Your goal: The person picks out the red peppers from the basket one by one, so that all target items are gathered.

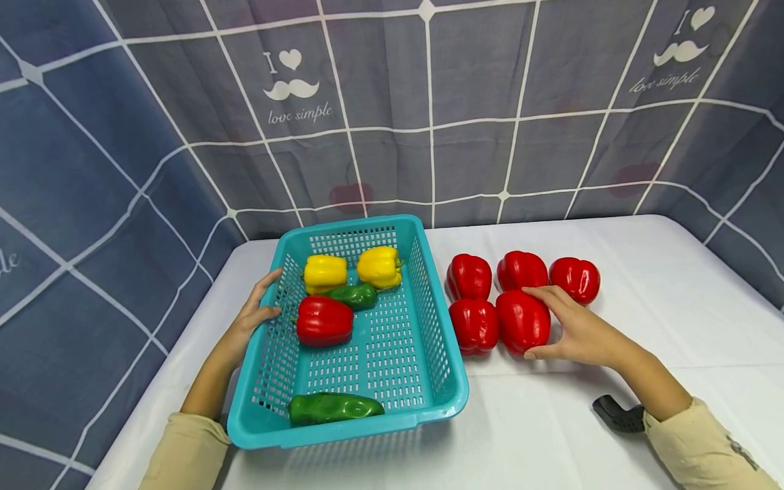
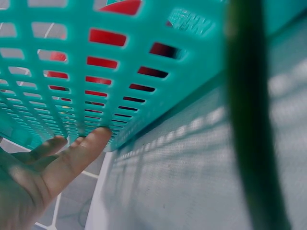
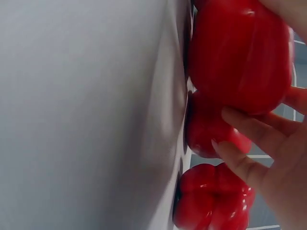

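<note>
My right hand [image 1: 578, 333] spans a red bell pepper [image 1: 523, 323], thumb at its near side and fingers at its far side. In the right wrist view the same pepper [image 3: 240, 52] lies between thumb and fingers, with other red peppers [image 3: 213, 196] beyond. My left hand [image 1: 251, 316] touches the outer left side of a teal plastic basket [image 1: 444, 340], its fingers extended. The left wrist view shows those fingers [image 2: 76, 155] against the slotted wall. Inside the basket are two yellow peppers [image 1: 380, 267], a red bell pepper [image 1: 324, 321] and two green peppers [image 1: 335, 408].
Several more red bell peppers [image 1: 474, 327] sit close together right of the basket on the white-covered table [image 1: 520, 422]. A black object [image 1: 618, 414] is by my right wrist. Grey checked curtains [image 1: 392, 82] hang behind and at the sides.
</note>
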Available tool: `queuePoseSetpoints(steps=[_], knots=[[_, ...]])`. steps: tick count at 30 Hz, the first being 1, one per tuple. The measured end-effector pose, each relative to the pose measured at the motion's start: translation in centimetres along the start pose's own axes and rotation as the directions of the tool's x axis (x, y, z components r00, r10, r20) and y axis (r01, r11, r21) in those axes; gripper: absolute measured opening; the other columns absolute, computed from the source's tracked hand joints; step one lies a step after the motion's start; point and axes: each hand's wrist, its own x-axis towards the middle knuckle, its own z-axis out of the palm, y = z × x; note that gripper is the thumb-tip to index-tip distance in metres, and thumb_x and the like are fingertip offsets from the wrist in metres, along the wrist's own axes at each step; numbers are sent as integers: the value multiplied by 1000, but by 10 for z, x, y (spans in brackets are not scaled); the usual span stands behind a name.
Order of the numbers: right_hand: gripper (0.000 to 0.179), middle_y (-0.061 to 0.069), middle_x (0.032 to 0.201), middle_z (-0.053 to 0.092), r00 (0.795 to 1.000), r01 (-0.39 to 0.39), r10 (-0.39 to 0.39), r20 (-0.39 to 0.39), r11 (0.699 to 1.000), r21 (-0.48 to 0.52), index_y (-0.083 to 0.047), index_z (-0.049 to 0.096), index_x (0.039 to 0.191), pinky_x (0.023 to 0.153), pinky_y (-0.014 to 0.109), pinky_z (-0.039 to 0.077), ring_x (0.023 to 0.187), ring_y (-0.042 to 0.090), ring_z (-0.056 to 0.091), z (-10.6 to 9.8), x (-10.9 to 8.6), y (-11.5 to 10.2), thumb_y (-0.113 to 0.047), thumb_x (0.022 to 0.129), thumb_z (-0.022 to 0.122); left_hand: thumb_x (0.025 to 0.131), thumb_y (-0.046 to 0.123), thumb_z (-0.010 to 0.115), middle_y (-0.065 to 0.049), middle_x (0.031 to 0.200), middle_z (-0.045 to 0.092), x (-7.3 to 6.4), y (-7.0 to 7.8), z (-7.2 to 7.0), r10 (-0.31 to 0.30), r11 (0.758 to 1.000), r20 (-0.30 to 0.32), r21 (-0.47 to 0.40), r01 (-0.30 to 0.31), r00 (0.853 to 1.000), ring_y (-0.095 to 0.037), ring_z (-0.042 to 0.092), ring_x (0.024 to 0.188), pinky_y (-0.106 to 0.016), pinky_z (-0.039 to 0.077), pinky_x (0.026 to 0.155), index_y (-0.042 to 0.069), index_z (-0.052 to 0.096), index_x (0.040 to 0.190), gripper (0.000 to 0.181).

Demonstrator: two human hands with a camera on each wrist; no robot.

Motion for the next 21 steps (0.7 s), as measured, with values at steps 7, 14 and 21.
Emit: queuePoseSetpoints(steps=[7, 14, 21], knots=[[92, 10, 123, 40, 1000, 2, -2, 20, 1000, -1, -12, 36, 134, 81, 54, 47, 112, 33, 45, 1, 0, 0, -44, 60, 80, 92, 7, 31, -17, 150, -1, 0, -1, -1, 8, 1000, -3, 7, -8, 1000, -32, 33, 116, -28, 49, 79, 23, 8, 147, 62], [94, 10, 123, 39, 1000, 9, -9, 28, 1000, -6, -11, 35, 135, 82, 54, 47, 113, 33, 44, 0, 1, -1, -44, 60, 80, 92, 7, 31, -16, 150, -1, 0, -1, -1, 15, 1000, -4, -2, -15, 1000, -32, 32, 118, -27, 49, 80, 24, 8, 147, 62], [94, 11, 126, 34, 999, 23, -23, 25, 1000, -17, -8, 35, 135, 82, 54, 47, 115, 33, 39, 0, 0, -1, -45, 60, 80, 91, 6, 32, -17, 149, 0, 0, -1, -1, 14, 1000, -1, -15, -14, 1000, -22, 39, 112, -28, 49, 79, 23, 8, 147, 62]])
